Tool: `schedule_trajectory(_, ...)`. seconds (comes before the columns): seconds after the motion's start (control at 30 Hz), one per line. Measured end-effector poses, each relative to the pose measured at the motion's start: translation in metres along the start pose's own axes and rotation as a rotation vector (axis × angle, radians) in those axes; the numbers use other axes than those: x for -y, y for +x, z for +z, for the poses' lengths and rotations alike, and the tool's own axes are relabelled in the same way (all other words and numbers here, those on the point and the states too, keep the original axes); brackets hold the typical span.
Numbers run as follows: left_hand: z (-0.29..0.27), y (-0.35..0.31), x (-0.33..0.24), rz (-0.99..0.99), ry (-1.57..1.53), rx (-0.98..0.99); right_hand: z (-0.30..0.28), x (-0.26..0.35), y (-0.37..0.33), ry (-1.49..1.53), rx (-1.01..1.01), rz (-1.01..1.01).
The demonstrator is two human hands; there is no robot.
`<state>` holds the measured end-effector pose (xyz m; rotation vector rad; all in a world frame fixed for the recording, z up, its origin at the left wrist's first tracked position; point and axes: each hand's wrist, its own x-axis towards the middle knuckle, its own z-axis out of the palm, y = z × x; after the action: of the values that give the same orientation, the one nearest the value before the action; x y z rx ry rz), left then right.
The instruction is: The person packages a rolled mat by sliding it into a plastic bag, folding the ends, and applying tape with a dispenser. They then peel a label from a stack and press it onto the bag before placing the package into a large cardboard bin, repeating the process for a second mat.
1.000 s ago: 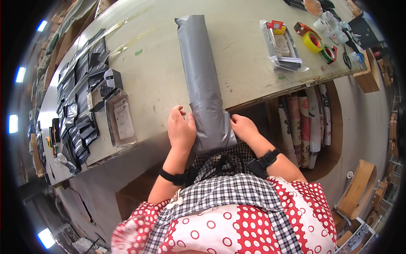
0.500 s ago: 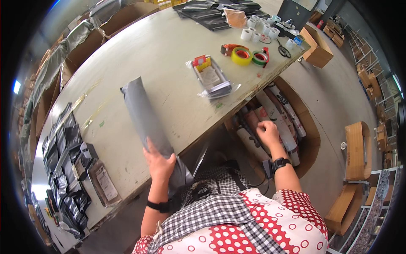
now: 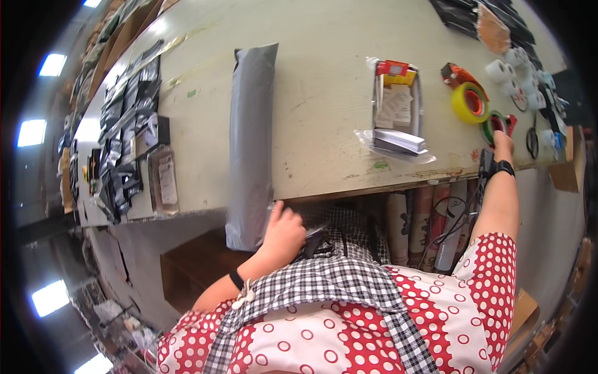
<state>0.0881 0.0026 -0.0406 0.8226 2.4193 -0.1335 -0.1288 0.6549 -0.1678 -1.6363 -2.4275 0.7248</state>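
Note:
A long grey plastic mailing bag [image 3: 252, 131], filled out into a tube, lies across the table with its near end over the front edge. My left hand [image 3: 285, 234] is beside the bag's near right side, fingers curled and one digit pointing up along it; what they hold, if anything, does not show clearly. On the right, my arm stretches over the table edge. There my right hand [image 3: 503, 144] closes on the near side of a red tape dispenser [image 3: 511, 123] with a green roll. Another red dispenser with yellow tape [image 3: 469, 103] lies just left of it.
An open tray with cards and papers [image 3: 397, 106] sits mid-table. Scissors [image 3: 532, 143] and several white rolls [image 3: 516, 73] are farther right. Black plastic bags [image 3: 124, 124] and a small open box [image 3: 164, 181] lie left. Patterned rolls [image 3: 421, 224] stand under the table edge.
My right hand has gone from above the rolls below the table to the green-tape dispenser. My left hand has slid to the bag's near end. The bag now lies straighter, and the view has turned.

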Motion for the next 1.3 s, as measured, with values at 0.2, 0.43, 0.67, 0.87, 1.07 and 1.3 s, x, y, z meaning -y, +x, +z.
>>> schedule_trajectory(0.2,-0.011,-0.014,-0.008,0.013,-1.855,-0.097,-0.036,-0.062,-0.03,1.01,0.462,-0.132)
schedule_trajectory(0.43,0.055,-0.157,0.079,0.351,-2.597,-0.17,-0.113,-0.098,-0.22,1.301,1.057,-0.213)
schedule_trajectory(0.67,0.208,-0.266,0.127,-0.997,-0.289,0.25,-0.075,-0.018,-0.472,0.961,1.162,-0.33)
schedule_trajectory(0.87,0.119,-0.203,0.147,-0.457,-1.155,-0.684,-0.077,0.037,-0.594,0.583,0.935,-1.118)
schedule_trajectory(1.07,0.018,-0.145,0.12,0.205,-1.939,-0.424,-0.079,0.051,-0.639,0.498,0.854,-1.299)
schedule_trajectory(1.3,0.023,-0.119,0.113,0.246,-2.203,-0.317,-0.071,0.046,-0.632,0.462,0.703,-1.46)
